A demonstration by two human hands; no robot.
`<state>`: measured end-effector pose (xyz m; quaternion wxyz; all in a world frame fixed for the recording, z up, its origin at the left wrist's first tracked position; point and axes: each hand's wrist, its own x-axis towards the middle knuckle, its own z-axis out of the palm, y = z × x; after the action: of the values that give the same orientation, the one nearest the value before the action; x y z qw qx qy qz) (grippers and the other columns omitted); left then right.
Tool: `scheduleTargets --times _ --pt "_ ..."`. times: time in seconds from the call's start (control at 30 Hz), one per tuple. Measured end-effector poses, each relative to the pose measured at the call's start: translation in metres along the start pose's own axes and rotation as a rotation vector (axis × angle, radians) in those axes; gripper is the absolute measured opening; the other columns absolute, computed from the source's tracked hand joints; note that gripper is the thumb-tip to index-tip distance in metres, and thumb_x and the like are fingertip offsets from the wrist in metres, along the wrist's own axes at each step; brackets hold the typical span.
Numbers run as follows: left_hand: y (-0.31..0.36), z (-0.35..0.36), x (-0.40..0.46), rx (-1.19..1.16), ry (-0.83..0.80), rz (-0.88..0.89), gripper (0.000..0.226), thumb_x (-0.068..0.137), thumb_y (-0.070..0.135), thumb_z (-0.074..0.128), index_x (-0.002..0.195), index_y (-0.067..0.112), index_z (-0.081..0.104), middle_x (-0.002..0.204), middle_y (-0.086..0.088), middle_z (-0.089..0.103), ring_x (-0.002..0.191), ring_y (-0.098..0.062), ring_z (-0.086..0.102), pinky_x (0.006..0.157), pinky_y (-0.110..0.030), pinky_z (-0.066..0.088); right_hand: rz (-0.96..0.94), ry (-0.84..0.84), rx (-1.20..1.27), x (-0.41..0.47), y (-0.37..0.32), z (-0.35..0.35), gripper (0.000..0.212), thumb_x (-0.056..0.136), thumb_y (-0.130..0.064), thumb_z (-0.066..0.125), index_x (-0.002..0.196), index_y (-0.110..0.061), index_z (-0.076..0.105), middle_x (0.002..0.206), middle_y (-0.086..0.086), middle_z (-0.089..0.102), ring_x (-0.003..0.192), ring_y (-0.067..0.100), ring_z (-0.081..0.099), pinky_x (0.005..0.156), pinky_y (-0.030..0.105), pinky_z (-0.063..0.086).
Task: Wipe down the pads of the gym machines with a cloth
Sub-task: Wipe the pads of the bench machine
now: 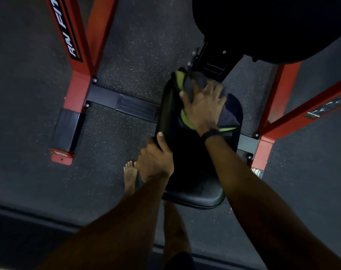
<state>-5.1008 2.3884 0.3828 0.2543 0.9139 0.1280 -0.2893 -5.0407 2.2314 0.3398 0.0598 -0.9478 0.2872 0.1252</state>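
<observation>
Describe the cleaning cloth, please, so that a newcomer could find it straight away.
Between the red machine frame uprights sits a black seat pad. At the pad's far end, the right hand presses flat on the cloth. It is dark grey with a lime-green edge, the only bright green thing there.

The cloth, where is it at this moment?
In the head view, the cloth lies right of centre on the far end of the black seat pad, pressed down by the right hand.

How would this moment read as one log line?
right hand: presses cloth on seat pad | left hand: grips pad edge
</observation>
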Motion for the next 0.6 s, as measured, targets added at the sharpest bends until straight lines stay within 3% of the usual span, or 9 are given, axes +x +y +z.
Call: scheduleTargets --times 0.1,0.27,0.4,0.5,0.6 --pt "0.0 -0.002 0.0 -0.004 -0.01 -0.001 0.055 0.105 0.053 0.025 0.117 0.012 0.059 0.112 -0.023 0.066 0.107 -0.043 0.061 0.087 -0.045 0.044 -0.176 0.047 0.037 -0.065 0.003 -0.006 0.053 0.098 -0.058 0.045 0.136 -0.024 0.057 0.135 0.018 0.051 0.115 0.04 0.049 0.091 0.053 0.041" --pt "0.003 -0.01 0.0 0.021 -0.059 0.011 0.054 0.106 0.052 0.023 0.12 0.015 0.06 0.111 -0.014 0.068 0.106 -0.036 0.064 0.077 -0.035 0.033 -0.028 0.01 0.105 -0.141 0.069 -0.012 0.057 0.094 -0.063 0.046 0.138 -0.028 0.057 0.138 0.017 0.046 0.122 0.038 0.042 0.098 0.055 0.043" --pt "0.009 -0.019 -0.002 0.121 -0.125 0.006 0.054 0.107 0.051 0.017 0.126 0.019 0.056 0.116 -0.009 0.067 0.113 -0.03 0.062 0.08 -0.033 0.031 0.204 0.057 0.144 -0.092 0.095 -0.005 0.06 0.094 -0.064 0.047 0.136 -0.022 0.06 0.13 0.026 0.047 0.117 0.045 0.043 0.095 0.057 0.043" --pt "0.008 -0.02 -0.001 0.142 -0.117 0.008 0.054 0.107 0.052 0.017 0.126 0.019 0.056 0.116 -0.008 0.068 0.111 -0.028 0.064 0.078 -0.03 0.027 0.311 0.076 0.097 -0.017 0.081 0.002 0.077 0.096 -0.07 0.037 0.137 -0.007 0.057 0.143 0.029 0.042 0.132 0.05 0.036 0.105 0.062 0.033" --pt "0.006 -0.02 -0.001 0.155 -0.108 0.005 0.055 0.107 0.052 0.016 0.126 0.02 0.057 0.117 -0.009 0.068 0.111 -0.028 0.063 0.078 -0.032 0.026 0.325 0.006 0.038 0.019 0.042 0.007 0.074 0.099 -0.063 0.04 0.141 -0.002 0.051 0.151 0.028 0.037 0.141 0.048 0.029 0.109 0.06 0.026"
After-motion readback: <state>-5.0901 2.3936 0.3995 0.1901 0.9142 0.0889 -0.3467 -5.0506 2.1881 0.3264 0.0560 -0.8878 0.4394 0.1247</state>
